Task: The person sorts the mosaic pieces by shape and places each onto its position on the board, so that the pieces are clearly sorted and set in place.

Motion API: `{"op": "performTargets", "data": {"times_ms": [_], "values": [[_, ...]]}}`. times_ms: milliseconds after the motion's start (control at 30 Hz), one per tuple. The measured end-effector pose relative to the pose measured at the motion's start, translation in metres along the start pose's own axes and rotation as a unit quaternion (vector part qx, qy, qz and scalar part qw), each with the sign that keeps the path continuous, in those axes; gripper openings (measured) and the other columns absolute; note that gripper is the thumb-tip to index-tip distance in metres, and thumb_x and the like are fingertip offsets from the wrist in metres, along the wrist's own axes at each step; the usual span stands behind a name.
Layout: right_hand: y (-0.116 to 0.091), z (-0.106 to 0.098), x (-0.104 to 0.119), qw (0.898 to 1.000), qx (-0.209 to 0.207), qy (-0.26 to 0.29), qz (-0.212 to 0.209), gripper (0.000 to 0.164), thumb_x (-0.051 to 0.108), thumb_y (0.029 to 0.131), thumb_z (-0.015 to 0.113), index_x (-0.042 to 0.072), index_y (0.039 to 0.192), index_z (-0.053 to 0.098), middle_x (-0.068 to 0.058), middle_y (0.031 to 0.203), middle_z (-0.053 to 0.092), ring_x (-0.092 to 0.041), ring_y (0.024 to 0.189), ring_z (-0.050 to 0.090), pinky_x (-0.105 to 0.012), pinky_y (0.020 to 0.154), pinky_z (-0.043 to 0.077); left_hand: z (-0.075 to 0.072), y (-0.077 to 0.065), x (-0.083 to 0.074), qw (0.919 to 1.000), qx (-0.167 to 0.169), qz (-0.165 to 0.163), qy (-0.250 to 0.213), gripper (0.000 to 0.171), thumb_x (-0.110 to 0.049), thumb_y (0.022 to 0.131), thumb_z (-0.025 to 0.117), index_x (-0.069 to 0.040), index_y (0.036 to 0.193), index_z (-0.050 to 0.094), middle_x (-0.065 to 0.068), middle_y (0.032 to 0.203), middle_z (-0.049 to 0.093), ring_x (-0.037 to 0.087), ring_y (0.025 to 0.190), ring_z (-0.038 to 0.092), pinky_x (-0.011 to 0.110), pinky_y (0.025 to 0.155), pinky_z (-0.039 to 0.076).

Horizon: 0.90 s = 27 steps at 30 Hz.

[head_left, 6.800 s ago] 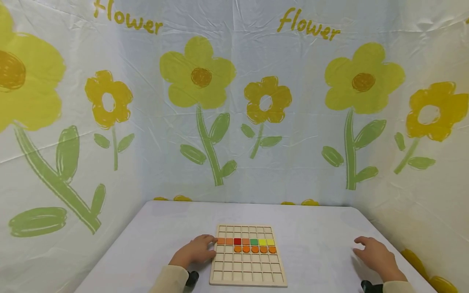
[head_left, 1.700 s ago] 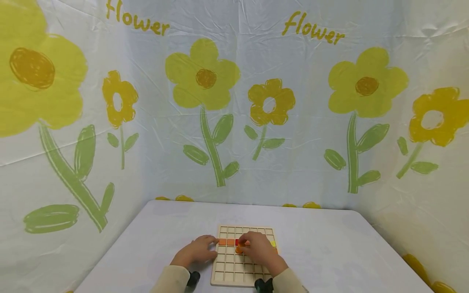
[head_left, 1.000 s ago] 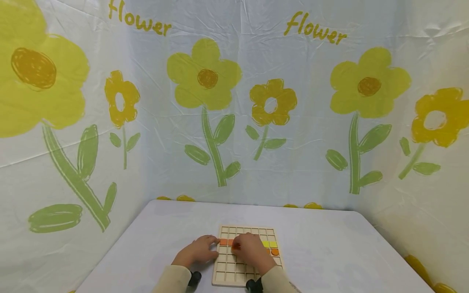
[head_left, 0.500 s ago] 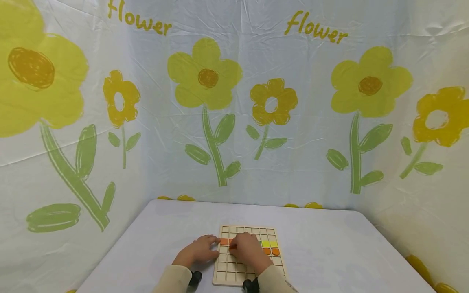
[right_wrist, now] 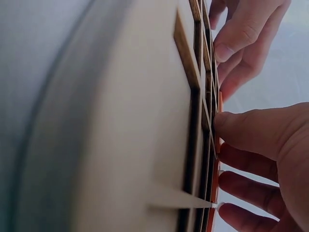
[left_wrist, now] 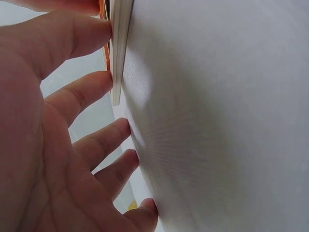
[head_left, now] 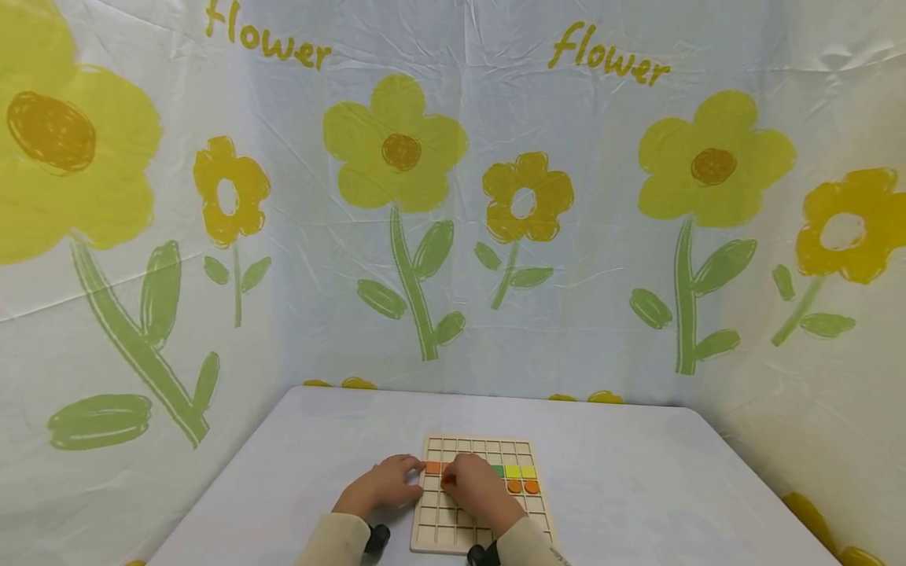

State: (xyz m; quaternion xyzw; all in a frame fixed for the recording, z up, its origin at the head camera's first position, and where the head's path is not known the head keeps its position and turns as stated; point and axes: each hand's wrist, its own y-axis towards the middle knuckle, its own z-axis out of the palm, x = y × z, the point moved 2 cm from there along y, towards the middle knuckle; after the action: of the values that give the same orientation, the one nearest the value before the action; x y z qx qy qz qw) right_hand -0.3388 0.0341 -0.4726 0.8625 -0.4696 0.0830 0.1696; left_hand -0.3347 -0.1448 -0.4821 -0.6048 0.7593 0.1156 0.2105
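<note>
On the table lies a wooden grid board (head_left: 440, 538) with a row of coloured square tiles, including orange, green (head_left: 499, 472) and yellow (head_left: 521, 472). Below them sits a row of orange discs, two (head_left: 522, 486) showing at the right. My left hand (head_left: 382, 481) touches the board's left edge with thumb and fingertips, its fingers loosely extended. My right hand (head_left: 478, 486) is over the left-middle cells, pinching an orange disc (head_left: 446, 481) low at the board. It covers several tiles and discs. In the right wrist view its thumb and fingertips (right_wrist: 221, 121) touch the board's surface.
The white table (head_left: 623, 479) extends around the board. A curtain (head_left: 580, 314) printed with yellow flowers stands behind and to both sides. Dark wrist cameras sit at both wrists, the right one (head_left: 484, 555) over the board's front edge.
From beside the board, my right hand has come over the disc row, taken an orange disc and shifted it left; in the last half second it barely moves. The left hand stays put.
</note>
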Motion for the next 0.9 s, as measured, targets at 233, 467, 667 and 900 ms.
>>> {"op": "performTargets", "data": {"times_ms": [233,467,667,900], "values": [[-0.001,-0.004,0.003,1.0,0.001,0.001,0.004,0.009,0.021,0.087,0.072,0.014,0.091,0.077,0.007,0.082,0.064,-0.007,0.076,0.057,-0.026,0.07,0.054,0.0,0.0,0.001,1.0,0.0,-0.005,-0.002,0.048,-0.03,0.087,0.065,-0.012,0.131,0.059,0.017,0.143,0.049,0.04,0.136,0.041,0.069,0.109,0.027],[-0.007,-0.016,-0.005,1.0,0.001,-0.021,-0.004,0.014,0.021,0.087,0.072,0.015,0.098,0.077,0.005,0.093,0.068,-0.013,0.086,0.063,-0.031,0.076,0.056,0.002,0.002,0.001,0.9999,0.004,-0.002,0.011,0.047,-0.031,0.088,0.065,-0.013,0.131,0.059,0.016,0.142,0.049,0.039,0.136,0.041,0.064,0.11,0.03],[-0.019,-0.044,-0.013,0.999,-0.027,-0.02,-0.021,0.015,0.019,0.086,0.072,0.013,0.099,0.076,-0.001,0.099,0.069,-0.021,0.09,0.064,-0.034,0.074,0.057,-0.004,0.002,-0.002,0.9993,0.011,-0.004,0.034,0.045,-0.031,0.088,0.066,-0.014,0.129,0.059,0.014,0.14,0.052,0.037,0.134,0.045,0.058,0.11,0.036],[-0.026,-0.075,-0.029,0.994,-0.081,-0.07,-0.034,0.016,0.02,0.086,0.073,0.014,0.101,0.075,-0.002,0.1,0.07,-0.024,0.091,0.064,-0.043,0.078,0.055,-0.017,0.0,-0.005,0.9988,0.003,-0.03,0.04,0.043,-0.031,0.087,0.066,-0.016,0.127,0.06,0.012,0.137,0.055,0.035,0.131,0.049,0.055,0.109,0.038]]}}
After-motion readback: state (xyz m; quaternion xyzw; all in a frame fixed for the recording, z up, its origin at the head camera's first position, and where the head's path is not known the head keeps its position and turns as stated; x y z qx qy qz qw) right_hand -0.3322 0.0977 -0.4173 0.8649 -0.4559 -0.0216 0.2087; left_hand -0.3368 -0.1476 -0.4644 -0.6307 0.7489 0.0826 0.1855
